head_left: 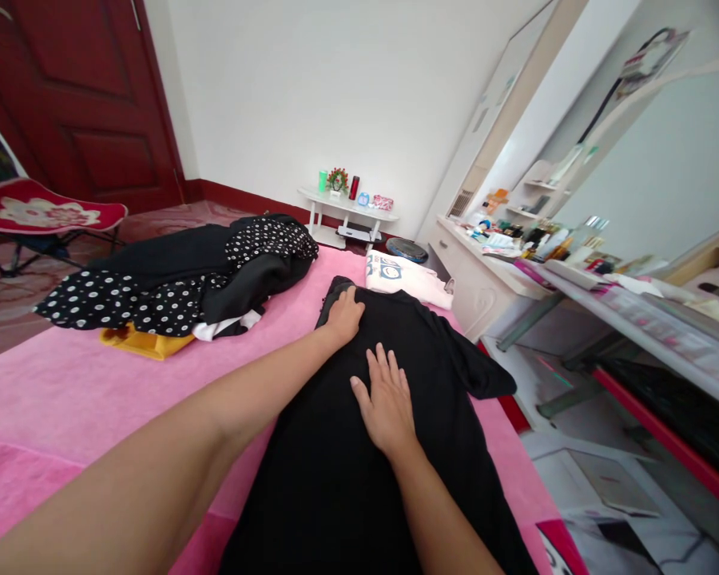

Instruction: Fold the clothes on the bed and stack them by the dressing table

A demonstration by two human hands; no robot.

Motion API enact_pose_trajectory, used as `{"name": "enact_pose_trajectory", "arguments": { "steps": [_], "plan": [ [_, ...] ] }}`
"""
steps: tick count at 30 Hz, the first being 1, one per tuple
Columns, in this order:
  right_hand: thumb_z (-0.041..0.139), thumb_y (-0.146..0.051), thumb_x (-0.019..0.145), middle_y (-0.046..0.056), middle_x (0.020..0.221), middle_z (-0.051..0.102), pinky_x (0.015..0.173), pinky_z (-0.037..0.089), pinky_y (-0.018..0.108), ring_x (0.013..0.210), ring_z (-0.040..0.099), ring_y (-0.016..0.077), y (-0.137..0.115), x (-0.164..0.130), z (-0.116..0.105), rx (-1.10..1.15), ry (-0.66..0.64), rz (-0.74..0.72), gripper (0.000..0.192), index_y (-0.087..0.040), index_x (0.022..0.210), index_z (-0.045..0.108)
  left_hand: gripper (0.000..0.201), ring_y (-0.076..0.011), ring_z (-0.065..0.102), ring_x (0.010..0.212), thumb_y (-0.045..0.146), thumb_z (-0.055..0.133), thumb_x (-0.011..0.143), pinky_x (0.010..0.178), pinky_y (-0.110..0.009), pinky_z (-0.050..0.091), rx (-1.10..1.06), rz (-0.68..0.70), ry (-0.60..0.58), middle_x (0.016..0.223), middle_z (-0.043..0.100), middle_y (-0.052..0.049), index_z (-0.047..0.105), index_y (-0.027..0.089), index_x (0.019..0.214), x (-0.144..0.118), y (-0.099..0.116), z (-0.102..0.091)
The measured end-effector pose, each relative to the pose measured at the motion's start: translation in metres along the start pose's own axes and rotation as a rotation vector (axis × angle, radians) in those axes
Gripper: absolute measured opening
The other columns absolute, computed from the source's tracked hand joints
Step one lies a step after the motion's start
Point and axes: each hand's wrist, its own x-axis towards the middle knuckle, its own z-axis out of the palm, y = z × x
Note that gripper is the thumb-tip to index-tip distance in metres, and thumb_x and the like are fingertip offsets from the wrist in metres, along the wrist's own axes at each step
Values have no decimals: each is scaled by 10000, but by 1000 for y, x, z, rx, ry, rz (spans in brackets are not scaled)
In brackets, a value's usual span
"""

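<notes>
A black garment (359, 471) lies spread flat along the pink bed cover (96, 399), running away from me. My left hand (343, 315) reaches far forward and presses on the garment near its far left edge, fingers curled over the fabric. Flat on the middle of the garment rests my right hand (385, 402), palm down, fingers together and stretched. Neither hand lifts anything. A short sleeve (479, 371) sticks out to the right.
A pile of black and polka-dot clothes (180, 279) over a yellow item (141, 343) lies at the left. A folded white printed garment (407, 279) sits beyond. A cluttered dresser (515, 263) stands right, a small white shelf (347, 212) by the wall, a red chair (41, 212) far left.
</notes>
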Motion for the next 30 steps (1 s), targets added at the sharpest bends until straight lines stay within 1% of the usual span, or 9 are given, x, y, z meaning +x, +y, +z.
{"name": "enact_pose_trajectory", "arguments": {
  "steps": [2,6,10,15,19,23,25,27,30],
  "plan": [
    [304,-484,923,32,1543,155,1130,131,480,1421,80,252,1,0,-1,12,2,-2,586,-200,1436,314,315,-296,213,1379,54,516,757,1129,-440,191,26,107,-7,1506,257,-60,669,171,1005,-16,11,-6],
    [374,-407,903,60,1523,234,1131,171,446,1404,176,246,5,0,-3,53,21,12,554,-172,1405,366,413,-241,311,1350,144,457,828,1124,-401,216,58,306,-210,1447,381,-100,553,167,1229,-67,21,-13],
    [478,-355,843,83,1476,341,1109,261,389,1351,312,229,9,-3,1,122,103,14,546,-156,1349,434,453,-224,239,1385,279,379,911,1126,-420,197,111,276,-247,1492,308,-93,438,198,1353,-112,15,-17],
    [501,-318,824,55,1354,512,1025,371,366,1231,468,221,21,8,-13,143,70,-78,388,-205,1182,598,474,-223,226,1390,357,396,910,1137,-432,155,128,229,-183,1501,294,-58,416,256,1372,-124,12,-22],
    [449,-332,855,46,1016,696,868,458,330,950,634,202,60,42,-53,137,20,1,280,-218,942,690,466,-222,241,1385,363,405,903,1138,-423,160,116,214,-162,1499,303,-29,427,292,1363,-122,14,-23],
    [553,-379,792,149,1138,626,876,417,370,1059,581,272,121,68,-87,-70,234,226,344,-165,1042,656,464,-232,253,1380,373,406,899,1139,-424,157,93,206,-160,1497,308,-31,440,291,1355,-122,14,-24],
    [673,-395,691,212,1028,645,806,437,431,993,604,339,152,69,-95,-89,236,373,353,-128,922,679,467,-239,251,1381,376,397,902,1138,-430,158,95,207,-166,1496,309,-43,439,277,1357,-123,13,-25],
    [720,-343,639,203,786,665,694,458,463,823,647,362,177,63,-98,-64,226,501,214,-140,684,669,471,-241,248,1382,378,392,904,1137,-434,160,102,207,-167,1498,304,-47,433,273,1362,-123,13,-25],
    [622,-290,730,181,583,615,564,461,471,638,654,348,197,51,-102,-8,311,575,239,-161,529,620,472,-240,247,1382,379,396,903,1138,-434,159,102,211,-149,1502,296,-39,426,282,1364,-123,12,-24]
  ]
}}
